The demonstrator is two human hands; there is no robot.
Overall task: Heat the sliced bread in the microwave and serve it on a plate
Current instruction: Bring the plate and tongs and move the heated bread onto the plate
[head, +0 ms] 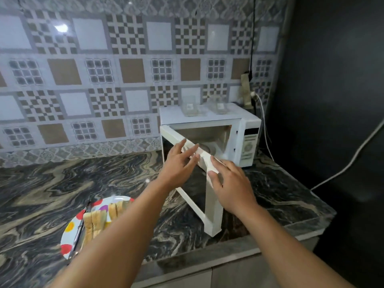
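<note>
Microwave door (209, 206) standing open; bread (97, 220) waiting on plate (69, 235).
Left hand (178, 165) and right hand (230, 183), fingers straight, are resting on the door's top edge; loading bread seems next.

No legible text anywhere, only blurred unreadable print on the microwave's control panel (249, 145).

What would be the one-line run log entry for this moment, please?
microwave door: open | left hand: touching door top edge | right hand: on door edge | bread: on plate
</note>
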